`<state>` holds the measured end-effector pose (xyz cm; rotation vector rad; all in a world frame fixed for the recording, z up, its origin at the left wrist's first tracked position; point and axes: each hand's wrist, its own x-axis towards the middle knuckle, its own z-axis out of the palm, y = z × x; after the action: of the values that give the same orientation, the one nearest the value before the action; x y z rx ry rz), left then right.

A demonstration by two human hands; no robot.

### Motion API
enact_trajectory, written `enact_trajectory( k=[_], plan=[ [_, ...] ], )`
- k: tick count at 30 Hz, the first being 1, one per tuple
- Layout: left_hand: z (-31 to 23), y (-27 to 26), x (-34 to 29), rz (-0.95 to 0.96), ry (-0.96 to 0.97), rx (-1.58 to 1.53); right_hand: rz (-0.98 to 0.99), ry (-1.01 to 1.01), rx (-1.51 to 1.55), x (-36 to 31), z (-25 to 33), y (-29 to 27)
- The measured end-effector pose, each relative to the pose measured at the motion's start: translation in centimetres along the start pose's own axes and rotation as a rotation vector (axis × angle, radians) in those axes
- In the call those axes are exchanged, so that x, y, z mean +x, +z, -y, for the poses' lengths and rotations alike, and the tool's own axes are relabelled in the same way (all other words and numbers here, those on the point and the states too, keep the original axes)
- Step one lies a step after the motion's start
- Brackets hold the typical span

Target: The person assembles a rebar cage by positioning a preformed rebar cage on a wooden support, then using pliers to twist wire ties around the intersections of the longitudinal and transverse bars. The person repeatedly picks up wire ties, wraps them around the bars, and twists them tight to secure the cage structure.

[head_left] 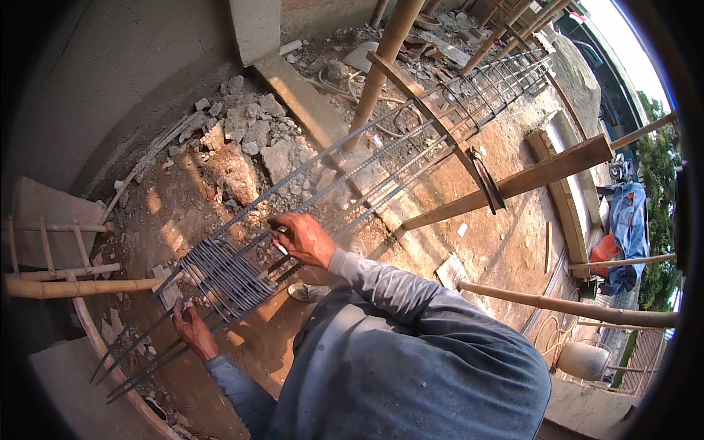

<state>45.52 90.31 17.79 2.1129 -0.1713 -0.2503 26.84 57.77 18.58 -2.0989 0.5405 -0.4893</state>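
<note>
Both hands on the rebar cage, working right at the bunched stirrups

Going left to right: the left hand [192,325] sits at the near, lower side of the rebar cage [352,176], fingers curled around 1 of the long bars just below the pack of stirrups [229,273], so it's closed on steel. The stirrups are stacked tight together near the cage's near end, squarely between the 2 hands. The right hand [303,238] is on the upper side, just beside that pack, pinching a small pale stick-like thing [281,248], can't tell exactly what. The cage's long axis runs from lower left up to the far upper right, resting on a timber crosspiece [513,182], so the rest of the bars stretch away past the right hand, which is the nearer 1 to that open run.
</note>
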Motion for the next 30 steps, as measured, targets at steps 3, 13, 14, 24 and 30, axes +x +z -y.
enact_trajectory(
  k=[3,13,14,24,30],
  plan=[
    [-1.5,0.7,-0.3,-0.13,0.07,-0.069,-0.202,0.024,-0.237,-1.9,-3.7,-8.4],
    [-19.8,22.7,-3.5,0.169,0.343,-0.067,-0.796,0.474,-0.754,-6.4,-20.1,-34.5],
    [-22.0,26.0,-4.4,0.262,0.413,-0.029,-0.78,0.518,-0.753,-6.4,-21.5,-35.6],
    [-37.3,60.4,-9.1,0.483,0.735,0.195,-0.51,0.473,-0.428,-6.5,-23.5,-39.5],
    [-39.4,66.0,-8.6,0.618,0.517,0.246,-0.459,0.442,-0.388,-6.3,-22.9,-41.3]
  ],
)
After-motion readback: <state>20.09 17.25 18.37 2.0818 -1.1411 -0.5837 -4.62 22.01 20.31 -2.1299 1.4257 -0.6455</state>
